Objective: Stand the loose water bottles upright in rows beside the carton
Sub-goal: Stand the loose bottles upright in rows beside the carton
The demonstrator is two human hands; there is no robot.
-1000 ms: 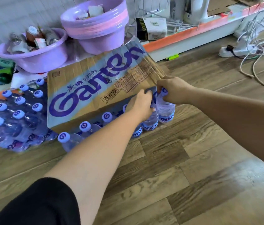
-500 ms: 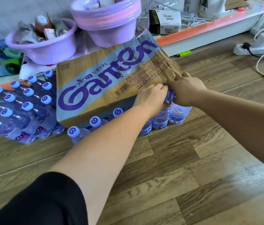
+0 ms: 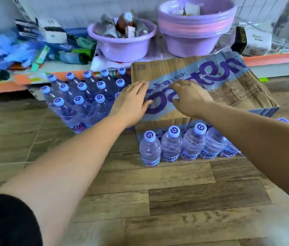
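Note:
A brown carton (image 3: pixel 232 89) with a blue band and purple lettering lies on the wooden floor. In front of it stands a row of clear water bottles (image 3: pixel 171 144) with pale blue caps, upright and touching. To the carton's left stands a block of several more upright bottles (image 3: pixel 79 98) in rows. My left hand (image 3: pixel 131 102) rests flat and open on the carton's left end. My right hand (image 3: pixel 190 96) hovers on the carton top with fingers spread and curled, holding nothing.
Two purple basins (image 3: pixel 122 45) (image 3: pixel 193 32) with items sit on a low ledge behind the carton. Boxes and packets (image 3: pixel 33 47) clutter the ledge at left. An orange strip (image 3: pixel 275 60) edges the ledge. Wooden floor (image 3: pixel 175 201) stretches toward me.
Both hands left the bottles at the carton's right end and moved left onto the carton top. My view swung right to left, so the carton now sits further right.

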